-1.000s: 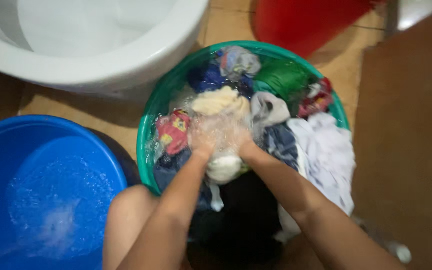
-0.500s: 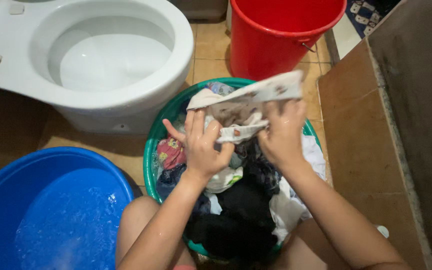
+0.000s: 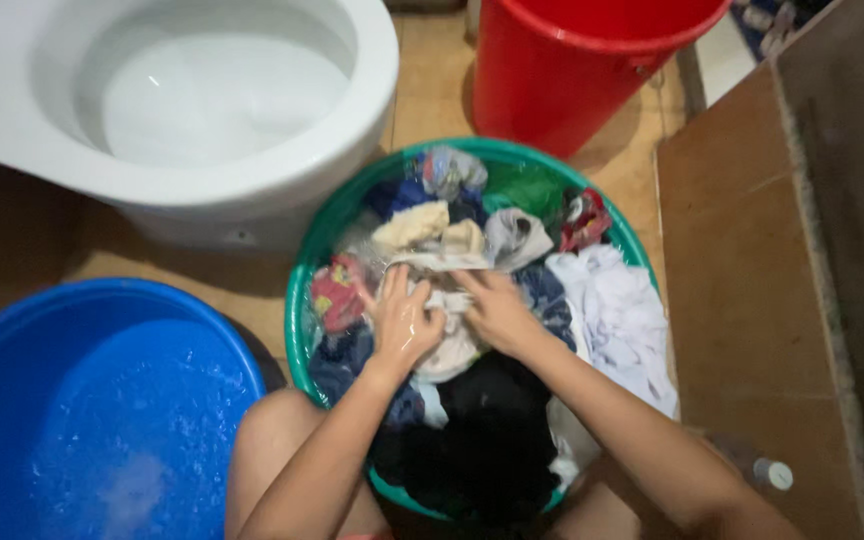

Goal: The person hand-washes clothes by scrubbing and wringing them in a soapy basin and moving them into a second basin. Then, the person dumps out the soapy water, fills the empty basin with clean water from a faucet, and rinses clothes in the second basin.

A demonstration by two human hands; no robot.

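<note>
Round green plastic wash basin [image 3: 304,300], heaped with wet mixed clothes, taken as landmark. Both hands work at its middle. Left hand [image 3: 404,322] lies on a pale, wet, crumpled cloth garment [image 3: 449,345], fingers curled and pressing into it. Right hand [image 3: 497,310] sits just beside, touching the same garment, fingers bent down into the folds; looks like a grip, though the fingertips are hidden in the cloth.

Risks, as judged from this layout:
- Basin is overfull. A white cloth [image 3: 622,320] hangs over its right rim, a black garment [image 3: 492,440] over its near rim. Hard rubbing could drag either onto the tan tiled floor [image 3: 432,80].
- Wet hands on wet cloth: the garment may slip from the grasp.
- Water may slop over the rim and make the tiles slick under the crouching person.
- White ceramic toilet bowl [image 3: 202,190] stands just behind-left of the basin; flung cloth or splash could reach it.

Packages, labels, signs: none readable. Small clear bottle with a white cap [image 3: 767,472] lies right of the basin's near edge, no label visible. Red plastic bucket [image 3: 562,90] behind the basin, plain. Large blue plastic tub of water [image 3: 102,420] left of it, plain.
</note>
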